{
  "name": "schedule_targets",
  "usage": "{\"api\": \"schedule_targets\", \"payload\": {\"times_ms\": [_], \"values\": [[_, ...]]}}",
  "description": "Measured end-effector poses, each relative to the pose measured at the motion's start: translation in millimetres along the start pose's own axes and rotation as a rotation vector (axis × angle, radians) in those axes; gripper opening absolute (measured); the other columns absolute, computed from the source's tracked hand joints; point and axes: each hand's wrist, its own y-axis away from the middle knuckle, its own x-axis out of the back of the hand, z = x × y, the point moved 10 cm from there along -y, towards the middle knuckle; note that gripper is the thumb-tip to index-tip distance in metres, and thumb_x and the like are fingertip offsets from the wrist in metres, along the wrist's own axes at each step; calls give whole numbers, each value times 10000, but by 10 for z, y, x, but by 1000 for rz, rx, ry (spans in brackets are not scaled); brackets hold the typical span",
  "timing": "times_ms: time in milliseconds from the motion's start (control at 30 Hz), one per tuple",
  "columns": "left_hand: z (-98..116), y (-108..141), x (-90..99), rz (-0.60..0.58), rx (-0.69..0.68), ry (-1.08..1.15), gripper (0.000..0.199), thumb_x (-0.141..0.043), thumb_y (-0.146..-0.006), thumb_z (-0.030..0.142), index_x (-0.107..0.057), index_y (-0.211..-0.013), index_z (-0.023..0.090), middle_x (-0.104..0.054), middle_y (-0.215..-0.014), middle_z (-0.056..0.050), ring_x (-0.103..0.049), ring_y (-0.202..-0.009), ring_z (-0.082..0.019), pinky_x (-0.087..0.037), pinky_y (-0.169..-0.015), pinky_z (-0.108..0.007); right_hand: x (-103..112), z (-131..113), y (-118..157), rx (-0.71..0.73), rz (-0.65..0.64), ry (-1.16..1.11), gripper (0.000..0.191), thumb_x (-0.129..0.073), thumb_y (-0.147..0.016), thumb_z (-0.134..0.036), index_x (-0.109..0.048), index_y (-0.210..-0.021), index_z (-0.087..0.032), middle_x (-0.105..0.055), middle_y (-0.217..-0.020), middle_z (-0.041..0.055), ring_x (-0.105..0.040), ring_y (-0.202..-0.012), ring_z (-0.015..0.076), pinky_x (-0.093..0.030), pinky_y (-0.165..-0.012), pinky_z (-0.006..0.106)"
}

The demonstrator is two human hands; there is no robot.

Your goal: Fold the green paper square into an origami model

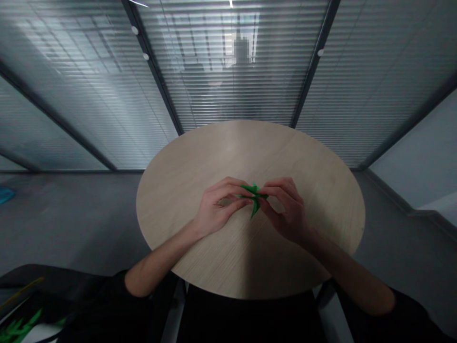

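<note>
A small green folded piece (255, 191), pointed at several corners, is held above the middle of the round wooden table (228, 267). My left hand (223, 202) pinches its left side between thumb and fingers. On the right side, the thumb and fingers of my right hand (285, 207) are closed on the same piece. One green point hangs down between the two hands. The fingertips hide part of the folds.
Green items (21, 326) and a white object (41, 333) lie at the lower left, beside a dark chair or bag. A blue object (6, 194) is on the floor at the far left. Glass panels with blinds (232, 95) stand behind the table.
</note>
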Motion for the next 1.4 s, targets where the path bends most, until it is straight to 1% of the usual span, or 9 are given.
{"api": "schedule_targets", "payload": {"times_ms": [233,400,633,800,1000,1133,1400], "values": [[55,9,24,44,-54,-57,68,-755,-918,202,-772,-983,194,-774,-979,-76,-733,-871,-163,-627,-720,-264,-29,5,6,0,-28,-1,136,-661,-947,-183,-666,-1056,-264,-705,-949,38,-646,-865,219,-513,-779,408],[80,24,41,69,-89,-82,74,-753,-918,185,-775,-989,190,-783,-964,-73,-733,-851,-159,-623,-719,-263,-38,6,18,9,-36,-3,151,-684,-934,-179,-670,-1064,-254,-702,-956,46,-640,-883,222,-509,-788,408],[79,30,32,58,-98,-103,104,-743,-928,197,-785,-1022,203,-791,-986,-77,-741,-859,-168,-630,-740,-289,-40,-3,8,7,-37,3,144,-675,-943,-193,-673,-1071,-259,-710,-950,40,-647,-873,219,-513,-785,408],[81,33,31,60,-102,-128,107,-727,-936,176,-787,-1020,206,-789,-979,-72,-741,-885,-171,-629,-805,-311,-40,-13,4,19,-40,-3,163,-681,-935,-180,-667,-1076,-260,-715,-944,36,-648,-851,215,-513,-778,406],[101,23,13,39,-116,-132,141,-687,-964,178,-781,-1064,211,-786,-1003,-75,-742,-919,-174,-623,-828,-310,-22,-33,-9,28,-24,-6,164,-680,-927,-157,-656,-1060,-249,-706,-925,41,-636,-844,214,-517,-764,395],[127,22,8,37,-130,-127,132,-695,-955,162,-776,-1046,211,-783,-994,-71,-739,-907,-166,-623,-801,-294,-18,-46,-22,32,-21,-20,184,-668,-922,-133,-650,-1058,-256,-708,-916,30,-641,-834,208,-516,-765,392],[93,22,14,53,-81,-96,102,-715,-926,117,-761,-983,189,-783,-962,-63,-731,-847,-145,-612,-716,-239,-9,-70,-41,36,-18,-30,165,-671,-920,-118,-652,-1028,-241,-702,-904,35,-636,-830,202,-520,-762,375]]}}
